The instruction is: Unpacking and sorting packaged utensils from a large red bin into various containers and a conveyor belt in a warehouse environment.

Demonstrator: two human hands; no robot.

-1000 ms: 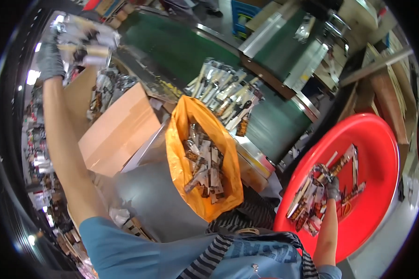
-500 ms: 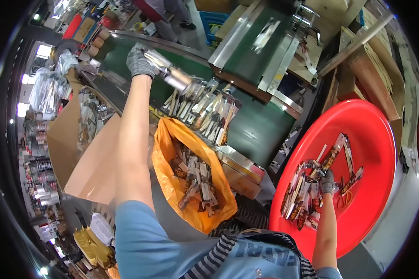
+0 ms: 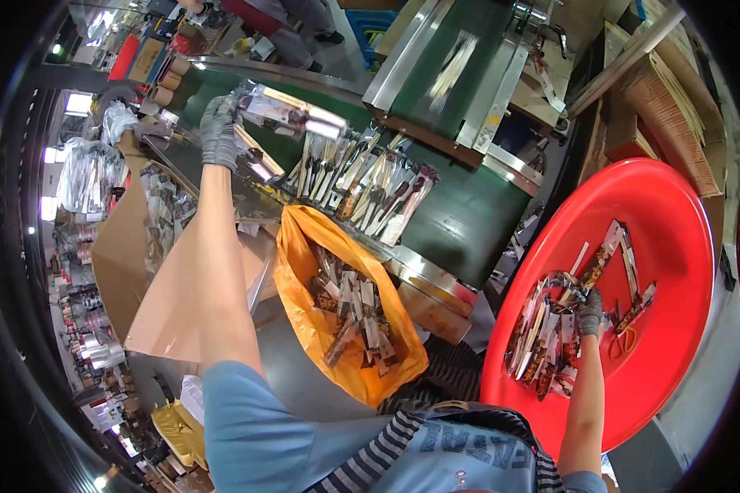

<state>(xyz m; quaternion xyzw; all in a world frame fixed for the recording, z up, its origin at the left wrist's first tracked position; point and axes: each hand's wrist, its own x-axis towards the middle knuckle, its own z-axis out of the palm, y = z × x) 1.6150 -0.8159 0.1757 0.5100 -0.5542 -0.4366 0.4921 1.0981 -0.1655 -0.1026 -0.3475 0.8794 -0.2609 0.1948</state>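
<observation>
My left hand [image 3: 219, 133], in a grey knit glove, is over the green conveyor belt with its fingers closed on several slim cutlery packets [image 3: 292, 112] in clear film. The held packets are blurred, and one hangs lower toward the belt. Just right of them, a row of similar packets [image 3: 362, 177] lies side by side on the belt. Inside the red basin [image 3: 674, 238], my right hand [image 3: 589, 314], also gloved, is closed at the end of a pile of packets [image 3: 543, 337]; its fingertips are partly hidden. Orange-handled scissors [image 3: 623, 343] lie beside that hand.
An orange bag [image 3: 292, 271] with loose packets stands in front of me. Left of it is an open cardboard box [image 3: 173, 304]. A raised conveyor [image 3: 436, 49] carrying another packet meets the green belt [image 3: 460, 222]. A person [image 3: 279, 29] stands beyond the belt.
My left hand has moved left and a little nearer with its packets, which have spread apart. The packet on the raised conveyor has shifted toward the belt. My right hand stays at the pile.
</observation>
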